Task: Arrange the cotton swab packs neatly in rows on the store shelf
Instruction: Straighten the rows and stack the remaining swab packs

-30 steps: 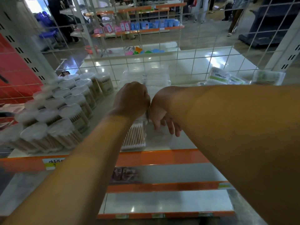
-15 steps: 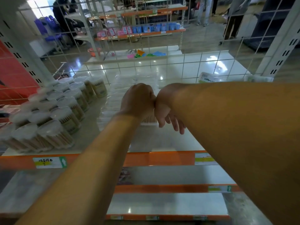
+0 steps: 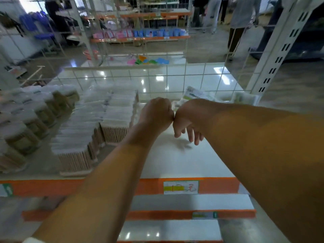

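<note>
Clear rectangular cotton swab packs (image 3: 112, 120) stand in rows on the white shelf (image 3: 175, 162), left of centre, with one pack (image 3: 75, 160) nearest the front edge. My left hand (image 3: 156, 113) is curled into a fist just right of those rows, and I see nothing in it. My right hand (image 3: 187, 123) touches it knuckle to knuckle, its fingers hanging loosely curled above the bare shelf and holding nothing. Bagged swab packs (image 3: 194, 93) lie at the back right, partly hidden behind my hands.
Round lidded swab canisters (image 3: 26, 130) fill the shelf's left side. A wire mesh panel (image 3: 166, 79) closes the back and a slotted upright (image 3: 280, 50) stands at the right. An orange front strip carries a price tag (image 3: 180, 187), with lower shelves (image 3: 175, 202) beneath. People stand in the far aisle.
Earlier a swab pack sat right under my joined hands. Now both hands are to the right of the rows, over bare shelf, with no pack beneath them.
</note>
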`<action>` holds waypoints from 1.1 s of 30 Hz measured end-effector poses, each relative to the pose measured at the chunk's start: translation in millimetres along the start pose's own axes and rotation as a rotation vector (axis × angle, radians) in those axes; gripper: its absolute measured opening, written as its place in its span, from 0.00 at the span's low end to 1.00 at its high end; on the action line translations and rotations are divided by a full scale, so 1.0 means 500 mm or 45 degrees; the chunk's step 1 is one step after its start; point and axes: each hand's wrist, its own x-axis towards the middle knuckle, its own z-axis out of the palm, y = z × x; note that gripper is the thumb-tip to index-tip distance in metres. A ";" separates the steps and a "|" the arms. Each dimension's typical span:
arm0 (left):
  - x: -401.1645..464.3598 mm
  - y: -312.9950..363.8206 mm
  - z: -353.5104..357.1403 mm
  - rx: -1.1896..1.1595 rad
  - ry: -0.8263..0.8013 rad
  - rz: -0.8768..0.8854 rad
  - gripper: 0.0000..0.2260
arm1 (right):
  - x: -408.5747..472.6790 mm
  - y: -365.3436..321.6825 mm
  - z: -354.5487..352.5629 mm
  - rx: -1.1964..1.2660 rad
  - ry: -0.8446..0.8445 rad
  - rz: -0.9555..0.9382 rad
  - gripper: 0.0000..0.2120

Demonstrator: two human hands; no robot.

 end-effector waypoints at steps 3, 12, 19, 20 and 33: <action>0.030 0.019 0.049 -0.058 -0.070 -0.029 0.10 | 0.018 0.031 -0.020 0.051 -0.007 -0.007 0.10; 0.072 0.026 0.116 -0.076 -0.168 -0.142 0.20 | 0.021 0.088 -0.085 0.038 0.123 -0.033 0.13; 0.091 0.006 0.117 -0.064 -0.130 -0.193 0.18 | 0.041 0.108 -0.097 0.099 0.366 -0.127 0.08; 0.093 0.004 0.118 -0.062 -0.127 -0.201 0.18 | 0.042 0.110 -0.100 0.088 0.397 -0.132 0.07; 0.207 0.052 0.105 -0.053 -0.087 -0.233 0.14 | 0.074 0.123 -0.124 0.598 0.653 -0.056 0.03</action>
